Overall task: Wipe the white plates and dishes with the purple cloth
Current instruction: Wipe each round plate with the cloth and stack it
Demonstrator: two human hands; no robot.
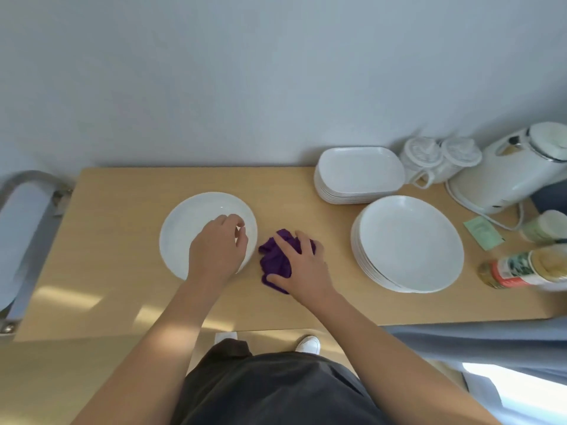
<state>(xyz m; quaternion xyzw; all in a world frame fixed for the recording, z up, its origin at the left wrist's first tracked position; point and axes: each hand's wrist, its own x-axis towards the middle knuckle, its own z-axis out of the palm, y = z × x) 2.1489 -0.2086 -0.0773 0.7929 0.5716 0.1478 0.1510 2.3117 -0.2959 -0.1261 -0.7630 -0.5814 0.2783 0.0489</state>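
A single round white plate [187, 228] lies on the wooden table [122, 271], left of centre. My left hand [219, 246] hovers over or rests on its right part with the fingers loosely curled, holding nothing. Just to the right of the plate sits the crumpled purple cloth [274, 259]. My right hand [302, 265] lies flat on it, fingers spread. A stack of round white plates [411, 243] stands at the right, and behind it a stack of squarish white dishes [359, 173].
Two white cups [438, 157] and a white electric kettle [506, 176] stand at the back right against the wall. Jars [527, 268] and a green sachet [483, 233] crowd the right edge. A chair [24, 240] stands at the left.
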